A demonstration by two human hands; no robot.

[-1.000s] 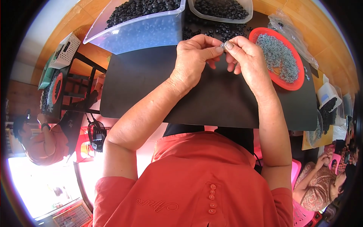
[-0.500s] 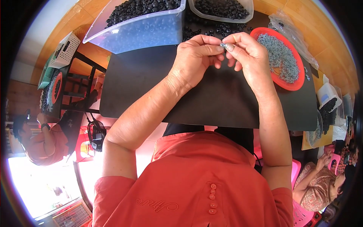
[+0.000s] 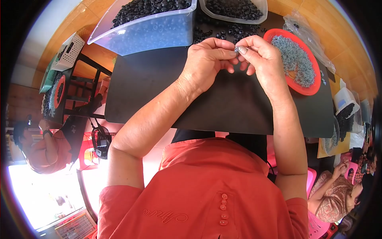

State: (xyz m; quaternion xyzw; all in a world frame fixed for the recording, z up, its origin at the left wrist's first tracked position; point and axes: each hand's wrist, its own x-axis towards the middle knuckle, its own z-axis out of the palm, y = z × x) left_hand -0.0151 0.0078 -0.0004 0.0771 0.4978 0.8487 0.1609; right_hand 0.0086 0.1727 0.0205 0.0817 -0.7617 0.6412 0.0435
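Observation:
My left hand and my right hand meet fingertip to fingertip above the far part of the black table. Thumb and forefinger of each are pinched on one small shiny grey-blue piece. The fingers hide most of it, so its exact kind cannot be told. Beyond my fingers lie loose black ring-like parts. A red round tray to the right of my right hand holds many tiny pale grey-blue pieces.
Black parts fill a large clear bin at the back left and a smaller tub. A clear plastic bag lies behind the tray. One co-worker sits at left, another at right, with white baskets near the left one.
Both hands stay in nearly the same place. The small piece has shifted between the fingertips, and less of it shows than before.

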